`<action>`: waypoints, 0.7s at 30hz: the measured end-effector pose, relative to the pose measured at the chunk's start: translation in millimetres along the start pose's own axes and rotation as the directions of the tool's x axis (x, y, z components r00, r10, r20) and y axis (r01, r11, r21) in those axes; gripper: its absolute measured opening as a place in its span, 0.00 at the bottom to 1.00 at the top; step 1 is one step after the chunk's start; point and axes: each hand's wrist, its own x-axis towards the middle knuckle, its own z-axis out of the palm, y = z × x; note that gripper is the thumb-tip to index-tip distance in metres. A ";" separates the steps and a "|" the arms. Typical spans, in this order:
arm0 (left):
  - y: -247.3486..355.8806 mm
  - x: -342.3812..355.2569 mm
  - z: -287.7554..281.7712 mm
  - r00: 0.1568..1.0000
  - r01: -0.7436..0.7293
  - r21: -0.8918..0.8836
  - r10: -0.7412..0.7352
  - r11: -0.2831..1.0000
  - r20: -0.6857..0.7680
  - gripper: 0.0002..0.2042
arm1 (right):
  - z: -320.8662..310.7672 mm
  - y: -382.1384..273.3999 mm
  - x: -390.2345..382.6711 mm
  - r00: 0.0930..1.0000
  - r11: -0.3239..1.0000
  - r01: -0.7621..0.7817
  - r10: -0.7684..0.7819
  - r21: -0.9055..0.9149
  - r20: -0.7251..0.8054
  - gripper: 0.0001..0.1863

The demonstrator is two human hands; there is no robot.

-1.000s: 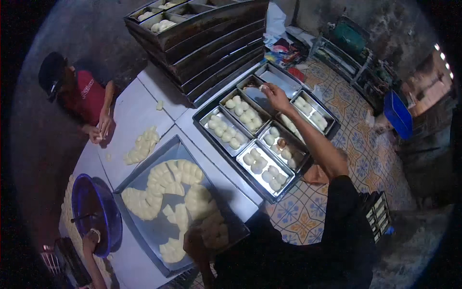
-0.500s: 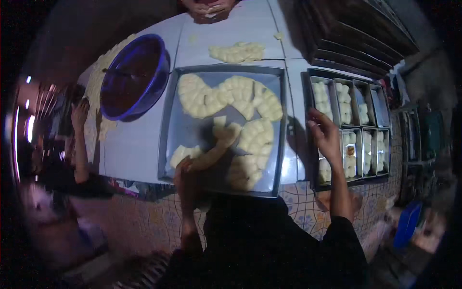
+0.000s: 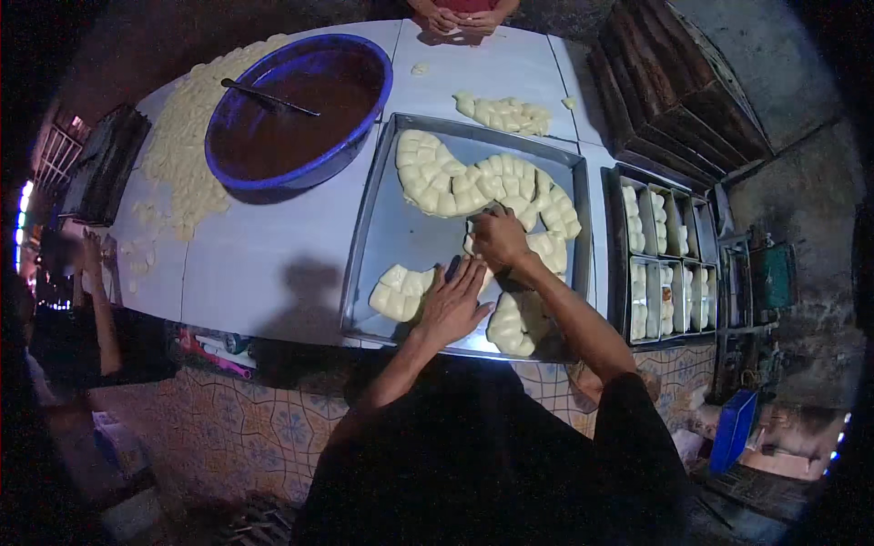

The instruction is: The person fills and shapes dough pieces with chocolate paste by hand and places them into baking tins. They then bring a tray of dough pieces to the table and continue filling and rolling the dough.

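A large shallow metal tray [image 3: 414, 238] in front of me holds curving rows of pale dough pieces [image 3: 437, 187]. My left hand [image 3: 452, 305] lies over dough in the tray's near middle, fingers stretched out, beside a short dough row [image 3: 398, 293]. Just beyond it, my right hand [image 3: 501, 238] reaches into the middle rows with fingers curled down around dough; its fingertips are partly hidden. Another dough clump [image 3: 513, 329] sits under my right forearm near the tray's front edge.
A blue basin [image 3: 314, 173] of dark brown filling, with a dark-handled utensil [image 3: 270, 96], stands left. Many dough pieces [image 3: 177, 155] spread behind it. Right are dough-filled loaf tins [image 3: 643, 259] and stacked dark trays [image 3: 674, 91]. Another person's hands [image 3: 464, 20] rest at the far edge.
My right hand has moved left from the loaf tins onto the dough in the tray. My left hand now lies flatter, further into the tray. The whole view has shifted.
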 end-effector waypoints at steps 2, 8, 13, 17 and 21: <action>-12.9 19.4 7.2 0.999 -0.032 0.072 0.030 0.997 0.026 0.37 | 2.4 6.0 13.6 0.974 0.938 -0.227 0.222 0.262 0.048 0.13; -29.0 31.5 3.5 0.969 0.217 -0.538 -0.246 0.815 0.018 0.32 | -108.2 -27.9 24.6 0.825 0.791 -0.033 0.367 0.611 -0.430 0.17; -17.4 17.4 -84.8 0.978 0.125 -0.551 0.011 -0.825 0.206 0.23 | -124.0 -89.9 -25.9 0.956 0.809 0.239 -0.292 0.537 0.015 0.13; -20.2 7.4 -80.6 0.879 -0.073 -0.919 -0.460 -0.387 0.124 0.19 | -120.7 -122.3 -17.3 0.974 0.682 -0.022 0.180 0.731 -0.139 0.15; -5.5 4.0 -86.4 0.953 -0.218 -0.772 -0.302 -0.597 -0.035 0.24 | -78.6 -123.0 -14.9 0.996 0.675 -0.032 0.080 0.737 -0.030 0.16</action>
